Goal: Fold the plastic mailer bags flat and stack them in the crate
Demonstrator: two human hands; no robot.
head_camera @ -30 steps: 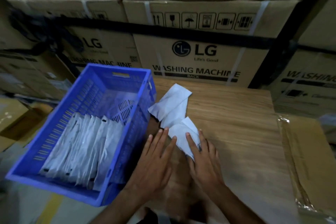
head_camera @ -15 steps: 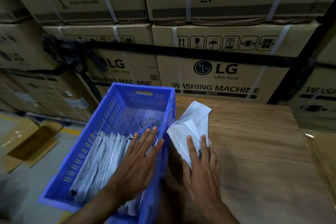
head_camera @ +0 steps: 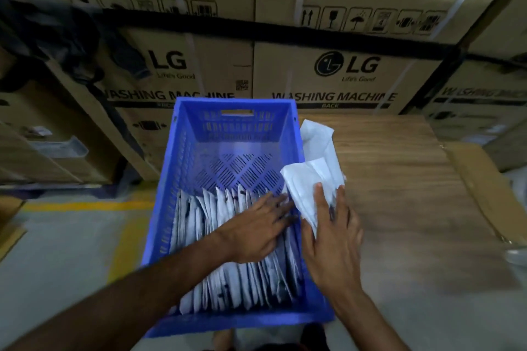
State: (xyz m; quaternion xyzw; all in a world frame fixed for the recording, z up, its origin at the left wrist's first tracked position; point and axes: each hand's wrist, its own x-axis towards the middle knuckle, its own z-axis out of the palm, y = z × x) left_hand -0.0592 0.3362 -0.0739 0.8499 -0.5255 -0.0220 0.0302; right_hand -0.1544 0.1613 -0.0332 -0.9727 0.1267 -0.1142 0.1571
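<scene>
On the left we see stacked cardboard washing-machine cartons (head_camera: pixel 176 71) behind a grey floor with a yellow line (head_camera: pixel 85 206). Beside them our blue plastic crate (head_camera: pixel 236 134) holds a row of folded white mailer bags (head_camera: pixel 228 259) packed on edge in its near half. Our left hand (head_camera: pixel 258 229) lies flat on that row, fingers spread wide, gripping nothing. Just to its right, over the crate's right rim, our right hand (head_camera: pixel 332 242) holds a folded white mailer bag (head_camera: pixel 303 188), fingers laid along it. Another white mailer bag (head_camera: pixel 316 137) lies behind it on the wooden table (head_camera: pixel 413 194), touching the crate's outer wall.
</scene>
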